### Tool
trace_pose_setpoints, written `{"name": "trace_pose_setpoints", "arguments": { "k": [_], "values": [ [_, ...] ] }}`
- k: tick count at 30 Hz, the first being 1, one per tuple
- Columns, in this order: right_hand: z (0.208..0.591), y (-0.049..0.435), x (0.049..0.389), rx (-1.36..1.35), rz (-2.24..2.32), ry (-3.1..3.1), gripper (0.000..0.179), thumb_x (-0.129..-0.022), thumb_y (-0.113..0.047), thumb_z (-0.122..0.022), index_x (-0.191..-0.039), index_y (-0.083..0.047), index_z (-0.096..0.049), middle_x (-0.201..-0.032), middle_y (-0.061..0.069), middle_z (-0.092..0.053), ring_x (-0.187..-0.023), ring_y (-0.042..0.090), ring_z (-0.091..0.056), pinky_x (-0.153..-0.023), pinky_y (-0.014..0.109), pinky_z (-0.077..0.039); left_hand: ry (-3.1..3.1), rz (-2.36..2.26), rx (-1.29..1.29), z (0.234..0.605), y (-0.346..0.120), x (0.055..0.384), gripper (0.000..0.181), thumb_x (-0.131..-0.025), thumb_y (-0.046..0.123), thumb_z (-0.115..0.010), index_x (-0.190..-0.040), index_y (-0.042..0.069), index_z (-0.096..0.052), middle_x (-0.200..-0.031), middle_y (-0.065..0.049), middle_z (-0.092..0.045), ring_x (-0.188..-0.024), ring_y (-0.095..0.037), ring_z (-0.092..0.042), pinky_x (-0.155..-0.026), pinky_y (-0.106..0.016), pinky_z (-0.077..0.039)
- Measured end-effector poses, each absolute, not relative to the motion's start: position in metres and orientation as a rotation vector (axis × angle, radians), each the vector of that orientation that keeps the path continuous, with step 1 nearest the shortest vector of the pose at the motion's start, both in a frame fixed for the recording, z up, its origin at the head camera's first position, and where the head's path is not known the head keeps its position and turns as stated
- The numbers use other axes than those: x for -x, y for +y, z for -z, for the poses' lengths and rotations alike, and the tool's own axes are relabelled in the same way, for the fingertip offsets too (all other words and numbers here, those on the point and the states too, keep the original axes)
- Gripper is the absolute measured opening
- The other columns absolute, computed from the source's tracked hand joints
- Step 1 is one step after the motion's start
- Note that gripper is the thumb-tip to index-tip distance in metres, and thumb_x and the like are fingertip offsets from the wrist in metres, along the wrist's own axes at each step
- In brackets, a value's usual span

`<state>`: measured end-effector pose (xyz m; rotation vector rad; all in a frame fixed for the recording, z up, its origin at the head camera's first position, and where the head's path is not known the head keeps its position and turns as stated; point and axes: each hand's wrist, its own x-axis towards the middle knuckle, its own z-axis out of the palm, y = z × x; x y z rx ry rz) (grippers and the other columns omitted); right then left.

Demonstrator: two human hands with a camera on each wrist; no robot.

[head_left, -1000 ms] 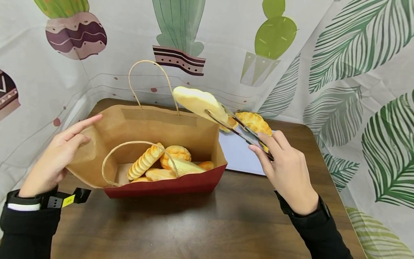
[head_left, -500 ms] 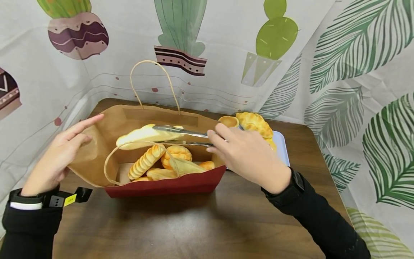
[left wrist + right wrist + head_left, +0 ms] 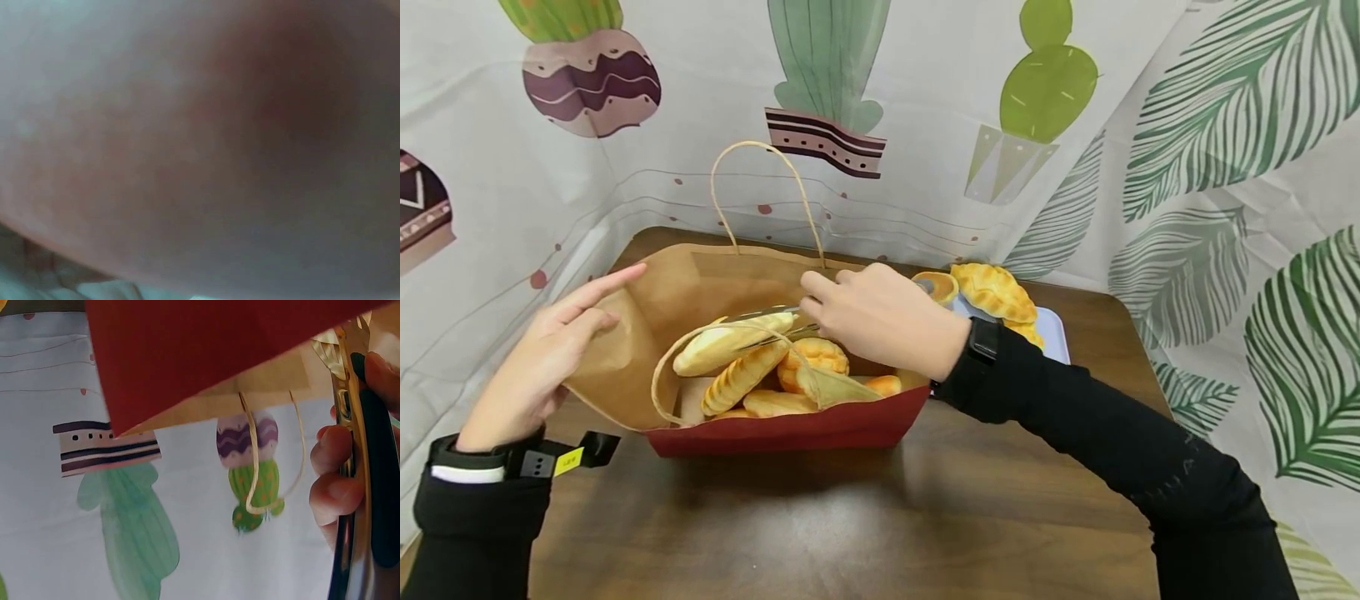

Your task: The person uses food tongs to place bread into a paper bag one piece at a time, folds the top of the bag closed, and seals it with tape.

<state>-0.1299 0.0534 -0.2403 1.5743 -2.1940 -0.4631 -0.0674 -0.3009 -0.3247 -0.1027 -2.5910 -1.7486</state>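
Observation:
A paper bag point(image 3: 790, 437), red outside and brown inside, stands with its mouth up in the head view. My left hand point(image 3: 538, 362) grips its left side, index finger stretched along the rim and thumb over the inside. My right hand point(image 3: 883, 321) reaches over the bag's mouth and holds metal tongs point(image 3: 381, 481) with dark grips. Between the tongs' arms is a long pale bread roll point(image 3: 711, 350), lowered inside the bag. Beneath and beside it lie a ridged bread roll point(image 3: 743, 379), a round bun point(image 3: 812, 362) and several other breads. Blurred skin fills the left wrist view.
Right of the bag, a white tray point(image 3: 1054, 333) carries a shell-shaped pastry point(image 3: 992, 290) and a tart-like pastry point(image 3: 942, 286), partly behind my right arm. One twine handle point(image 3: 752, 143) stands up at the back; the front handle point(image 3: 658, 379) arches across the opening.
My right hand has swung left from beside the tray, carrying the long pale roll in the tongs down into the bag. My left hand keeps its place on the bag.

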Motion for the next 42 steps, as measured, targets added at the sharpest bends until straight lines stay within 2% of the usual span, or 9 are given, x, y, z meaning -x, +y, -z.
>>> {"name": "trace_pose_setpoints", "arguments": {
  "k": [5,8,14,20,23,28,33,39,42],
  "values": [
    [0.243,0.030,0.138,-1.603,0.567,-2.177,0.023,-0.109,-0.007,-0.053,-0.101,-0.011,-0.074,-0.096,0.003,-0.060,-0.067,0.019,-0.064,-0.055,0.027,-0.048,-2.583,1.774,0.073,0.325,-0.302,0.067,0.052,-0.115,0.017,-0.041,-0.164,0.032,-0.043,-0.164,0.012,-0.035,-0.135,-0.010,-0.033,-0.089,-0.014,-0.038],
    [0.244,0.016,0.141,-1.636,0.619,-2.208,0.027,-0.110,-0.005,-0.051,-0.107,-0.013,-0.077,-0.100,0.003,-0.062,-0.070,0.020,-0.066,-0.058,0.027,-0.051,-2.586,1.771,0.066,0.324,-0.302,0.067,0.052,-0.115,0.017,-0.041,-0.164,0.033,-0.043,-0.164,0.011,-0.035,-0.131,-0.011,-0.033,-0.085,-0.015,-0.039],
    [0.247,-0.005,0.145,-1.699,0.700,-2.256,0.029,-0.112,-0.004,-0.048,-0.116,-0.012,-0.076,-0.107,0.003,-0.063,-0.071,0.018,-0.065,-0.059,0.025,-0.046,-2.585,1.755,0.067,0.323,-0.300,0.066,0.052,-0.116,0.018,-0.040,-0.165,0.033,-0.041,-0.166,0.011,-0.033,-0.139,-0.011,-0.027,-0.094,-0.017,-0.027],
    [0.251,-0.010,0.147,-1.690,0.744,-2.232,0.029,-0.113,-0.006,-0.049,-0.115,-0.015,-0.077,-0.105,0.001,-0.063,-0.057,0.013,-0.039,-0.052,0.022,-0.029,-2.585,1.748,0.085,0.323,-0.299,0.065,0.051,-0.116,0.018,-0.040,-0.165,0.032,-0.041,-0.166,0.012,-0.033,-0.139,-0.010,-0.028,-0.095,-0.016,-0.029],
    [0.255,-0.011,0.147,-1.688,0.751,-2.196,0.030,-0.112,-0.006,-0.049,-0.112,-0.016,-0.077,-0.102,0.000,-0.063,-0.056,0.011,-0.041,-0.051,0.022,-0.026,-2.587,1.742,0.096,0.323,-0.299,0.065,0.051,-0.116,0.019,-0.040,-0.165,0.031,-0.041,-0.167,0.012,-0.033,-0.143,-0.009,-0.027,-0.103,-0.016,-0.027],
    [0.262,-0.015,0.142,-1.704,0.728,-2.127,0.032,-0.112,-0.008,-0.048,-0.110,-0.019,-0.078,-0.097,-0.002,-0.060,-0.064,0.011,-0.057,-0.052,0.022,-0.037,-2.582,1.737,0.125,0.324,-0.298,0.065,0.051,-0.116,0.019,-0.040,-0.166,0.029,-0.041,-0.167,0.014,-0.034,-0.148,-0.006,-0.024,-0.108,-0.014,-0.023],
    [0.262,-0.016,0.139,-1.743,0.722,-2.130,0.032,-0.112,-0.008,-0.048,-0.116,-0.017,-0.078,-0.101,-0.001,-0.061,-0.071,0.013,-0.065,-0.062,0.023,-0.051,-2.595,1.727,0.120,0.324,-0.299,0.066,0.050,-0.116,0.020,-0.039,-0.166,0.030,-0.041,-0.166,0.013,-0.034,-0.146,-0.007,-0.026,-0.099,-0.010,-0.030],
    [0.256,-0.012,0.139,-1.704,0.710,-2.155,0.031,-0.112,-0.006,-0.047,-0.116,-0.017,-0.076,-0.105,0.000,-0.062,-0.079,0.016,-0.068,-0.061,0.024,-0.052,-2.587,1.736,0.110,0.324,-0.299,0.065,0.051,-0.116,0.019,-0.039,-0.166,0.030,-0.040,-0.167,0.014,-0.033,-0.147,-0.007,-0.025,-0.102,-0.011,-0.026],
    [0.249,-0.008,0.137,-1.690,0.686,-2.198,0.030,-0.111,-0.004,-0.047,-0.117,-0.015,-0.074,-0.107,0.001,-0.061,-0.081,0.017,-0.069,-0.062,0.026,-0.053,-2.585,1.732,0.121,0.325,-0.300,0.065,0.051,-0.116,0.018,-0.039,-0.166,0.031,-0.040,-0.166,0.014,-0.033,-0.145,-0.006,-0.026,-0.099,-0.010,-0.028]
  ]
}}
